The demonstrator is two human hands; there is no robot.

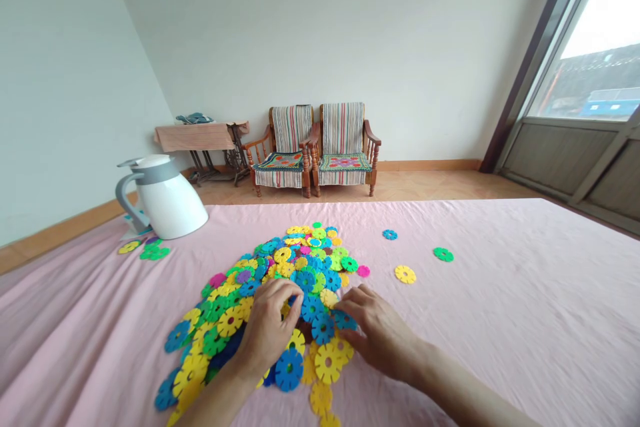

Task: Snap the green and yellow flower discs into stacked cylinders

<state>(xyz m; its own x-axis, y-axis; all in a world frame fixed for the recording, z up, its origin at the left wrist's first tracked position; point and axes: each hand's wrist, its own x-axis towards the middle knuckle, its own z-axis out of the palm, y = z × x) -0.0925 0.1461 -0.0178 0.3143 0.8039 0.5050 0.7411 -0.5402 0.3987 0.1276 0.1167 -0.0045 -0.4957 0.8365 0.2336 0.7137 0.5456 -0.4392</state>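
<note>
A heap of notched plastic discs [231,321] in yellow, blue, green and pink lies on the pink cloth. My left hand [274,320] is over the middle of the heap, its thumb and fingers curled together; whatever may be between the fingertips is too small to make out. At the heap's right edge is my right hand [373,328], with thumb and fingers apart around a blue disc [345,320]; whether it grips the disc is unclear. Below and between the hands lie a large blue disc [289,369] and a yellow disc [329,363].
A white and grey jug [173,203] stands at the table's back left, with a few discs [155,251] beside it. Right of the heap lie single blue [390,235], yellow [405,274] and green [443,254] discs. Two chairs [343,140] stand beyond the table.
</note>
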